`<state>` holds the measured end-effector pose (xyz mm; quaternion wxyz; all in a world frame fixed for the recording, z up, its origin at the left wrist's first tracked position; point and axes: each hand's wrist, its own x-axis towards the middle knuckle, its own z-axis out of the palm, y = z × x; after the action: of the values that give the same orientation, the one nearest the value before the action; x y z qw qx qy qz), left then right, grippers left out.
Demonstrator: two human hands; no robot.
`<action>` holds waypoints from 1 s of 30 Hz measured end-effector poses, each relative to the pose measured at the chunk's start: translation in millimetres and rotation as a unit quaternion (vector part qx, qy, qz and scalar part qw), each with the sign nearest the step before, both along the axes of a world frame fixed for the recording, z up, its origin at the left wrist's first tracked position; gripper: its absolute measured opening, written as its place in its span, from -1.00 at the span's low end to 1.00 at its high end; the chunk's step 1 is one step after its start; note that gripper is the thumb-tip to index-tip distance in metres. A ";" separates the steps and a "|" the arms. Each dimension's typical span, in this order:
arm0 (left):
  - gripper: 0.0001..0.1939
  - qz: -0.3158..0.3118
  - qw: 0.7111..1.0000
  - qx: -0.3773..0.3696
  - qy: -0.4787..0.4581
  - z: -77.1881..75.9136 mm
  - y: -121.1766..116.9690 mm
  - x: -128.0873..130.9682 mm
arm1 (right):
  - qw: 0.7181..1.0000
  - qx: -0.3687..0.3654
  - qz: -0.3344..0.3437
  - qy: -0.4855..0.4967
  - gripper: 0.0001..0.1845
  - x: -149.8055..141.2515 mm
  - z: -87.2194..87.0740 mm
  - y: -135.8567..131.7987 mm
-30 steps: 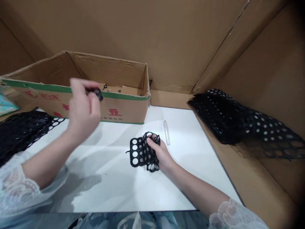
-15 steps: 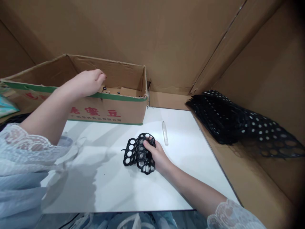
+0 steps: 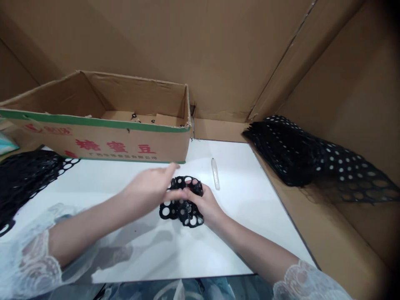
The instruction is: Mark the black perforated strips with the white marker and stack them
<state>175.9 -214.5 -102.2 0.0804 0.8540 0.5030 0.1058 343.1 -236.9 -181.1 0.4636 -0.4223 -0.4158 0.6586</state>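
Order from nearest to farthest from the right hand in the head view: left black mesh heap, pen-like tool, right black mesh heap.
1. Pen-like tool, just beyond the right hand.
2. Right black mesh heap, on the right side.
3. Left black mesh heap, far left.

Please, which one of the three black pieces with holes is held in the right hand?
The middle one, pinched in the right hand; the left bundle and right bundle are unheld.
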 end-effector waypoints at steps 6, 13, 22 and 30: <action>-0.69 -0.060 0.989 -0.100 -0.092 -39.4 -14.5 6.3 | 0.999 0.023 0.034 -0.004 -0.78 0.8 -0.9 1.8; -0.74 -0.071 0.964 -0.210 -0.147 -32.2 -19.0 6.6 | 0.998 0.018 0.052 -0.027 -0.82 1.1 -0.3 0.0; -0.67 -0.056 0.961 -0.191 -0.192 -37.2 -15.3 5.4 | 0.997 0.035 0.023 -0.063 -0.89 -0.1 -3.4 1.2; -0.66 -0.091 0.989 -0.065 -0.099 -48.8 -16.8 5.8 | 0.995 0.068 0.023 -0.070 -0.80 -1.0 3.0 -6.9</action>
<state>181.7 -231.3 -151.0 0.1940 0.8745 0.4189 0.1489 342.1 -243.9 -178.1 0.4455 -0.4255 -0.5009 0.6080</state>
